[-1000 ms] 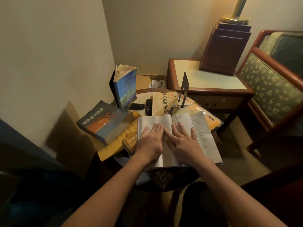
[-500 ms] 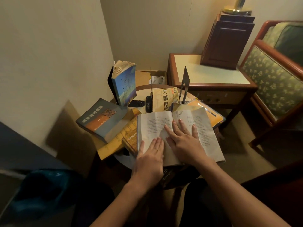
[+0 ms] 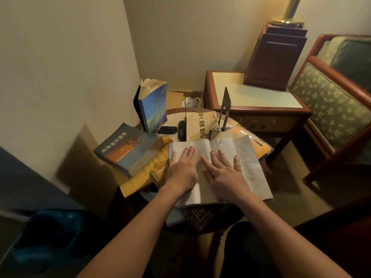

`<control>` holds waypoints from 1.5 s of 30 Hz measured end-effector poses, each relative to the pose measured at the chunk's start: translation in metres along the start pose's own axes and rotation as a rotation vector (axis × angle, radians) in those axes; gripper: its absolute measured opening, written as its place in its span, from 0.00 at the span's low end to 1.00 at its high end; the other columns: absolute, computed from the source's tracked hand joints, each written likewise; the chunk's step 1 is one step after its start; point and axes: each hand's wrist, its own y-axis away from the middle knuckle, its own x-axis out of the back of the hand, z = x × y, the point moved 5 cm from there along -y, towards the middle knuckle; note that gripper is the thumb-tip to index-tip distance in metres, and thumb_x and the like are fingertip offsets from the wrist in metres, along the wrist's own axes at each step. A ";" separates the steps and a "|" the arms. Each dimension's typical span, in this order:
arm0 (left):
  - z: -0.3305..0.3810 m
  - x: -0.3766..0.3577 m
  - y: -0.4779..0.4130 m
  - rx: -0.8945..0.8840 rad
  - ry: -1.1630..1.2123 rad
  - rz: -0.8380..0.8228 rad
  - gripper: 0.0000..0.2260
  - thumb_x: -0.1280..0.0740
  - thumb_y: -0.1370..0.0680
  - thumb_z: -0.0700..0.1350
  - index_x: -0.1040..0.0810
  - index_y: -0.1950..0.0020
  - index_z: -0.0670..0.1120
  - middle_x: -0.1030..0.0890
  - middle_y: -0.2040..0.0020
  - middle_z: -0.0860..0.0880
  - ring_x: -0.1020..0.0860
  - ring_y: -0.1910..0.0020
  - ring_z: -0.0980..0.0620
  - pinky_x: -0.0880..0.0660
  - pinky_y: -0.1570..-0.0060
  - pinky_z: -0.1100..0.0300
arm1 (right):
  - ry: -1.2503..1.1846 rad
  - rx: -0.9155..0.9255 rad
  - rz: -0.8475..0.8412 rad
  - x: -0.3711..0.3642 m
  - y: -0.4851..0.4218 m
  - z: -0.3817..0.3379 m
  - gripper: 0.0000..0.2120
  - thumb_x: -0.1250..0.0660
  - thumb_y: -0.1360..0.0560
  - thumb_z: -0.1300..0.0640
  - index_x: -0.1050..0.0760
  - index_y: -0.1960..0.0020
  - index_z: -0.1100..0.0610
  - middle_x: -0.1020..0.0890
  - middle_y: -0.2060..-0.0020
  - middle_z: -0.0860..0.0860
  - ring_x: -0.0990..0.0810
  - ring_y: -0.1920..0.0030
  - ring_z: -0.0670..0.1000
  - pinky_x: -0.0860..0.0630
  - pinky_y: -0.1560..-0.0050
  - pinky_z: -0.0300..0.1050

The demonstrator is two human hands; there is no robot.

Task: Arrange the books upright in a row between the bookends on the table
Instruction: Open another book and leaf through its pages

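Hands are laid flat, fingers straight, on the open book [image 3: 247, 165] at frame centre: left hand [image 3: 181, 171], right hand [image 3: 224, 173]. Books beneath are largely hidden.

Under my left hand [image 3: 181, 169] and right hand [image 3: 224, 173] an open book [image 3: 247, 157] lies flat. Just past them I see a yellow book [image 3: 200, 125] leaning between a thin bookend [image 3: 184, 109] and a pointed bookend [image 3: 224, 109]. Beyond the left hand a blue book [image 3: 154, 111] stands upright, and beside that hand a grey-orange book [image 3: 124, 149] lies flat.
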 end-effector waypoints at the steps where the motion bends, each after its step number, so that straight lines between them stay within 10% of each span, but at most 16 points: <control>1: 0.001 -0.002 0.006 -0.001 0.011 0.004 0.28 0.49 0.17 0.43 0.55 0.18 0.46 0.53 0.17 0.50 0.55 0.19 0.54 0.61 0.22 0.45 | -0.002 0.002 0.003 0.000 0.000 0.000 0.26 0.60 0.16 0.38 0.57 0.19 0.39 0.56 0.19 0.47 0.67 0.21 0.49 0.70 0.25 0.65; 13: 0.022 -0.024 0.081 -0.033 0.003 0.074 0.34 0.63 0.27 0.47 0.54 0.19 0.44 0.51 0.18 0.47 0.55 0.19 0.52 0.62 0.22 0.44 | 0.010 0.000 0.021 -0.004 0.000 0.001 0.27 0.59 0.17 0.38 0.59 0.20 0.38 0.58 0.19 0.46 0.69 0.22 0.49 0.72 0.26 0.64; 35: 0.008 -0.024 0.062 0.007 0.119 0.203 0.25 0.50 0.16 0.45 0.47 0.18 0.48 0.46 0.19 0.53 0.51 0.20 0.56 0.55 0.21 0.45 | -0.077 0.004 0.057 -0.002 0.002 0.002 0.27 0.56 0.16 0.39 0.55 0.19 0.41 0.56 0.19 0.45 0.67 0.21 0.47 0.70 0.24 0.62; 41: 0.007 -0.020 0.062 0.013 0.121 0.172 0.24 0.51 0.15 0.47 0.49 0.18 0.50 0.47 0.19 0.54 0.52 0.20 0.57 0.57 0.21 0.44 | -0.199 -0.049 0.247 0.007 0.020 0.008 0.30 0.50 0.15 0.47 0.61 0.18 0.47 0.63 0.20 0.47 0.67 0.21 0.52 0.57 0.21 0.63; 45: 0.006 -0.020 0.061 0.002 0.115 0.147 0.24 0.51 0.15 0.48 0.51 0.18 0.50 0.50 0.19 0.55 0.54 0.20 0.58 0.56 0.21 0.45 | -0.435 -0.177 0.318 0.017 0.031 0.016 0.38 0.42 0.17 0.55 0.65 0.19 0.42 0.59 0.19 0.51 0.48 0.20 0.61 0.40 0.24 0.63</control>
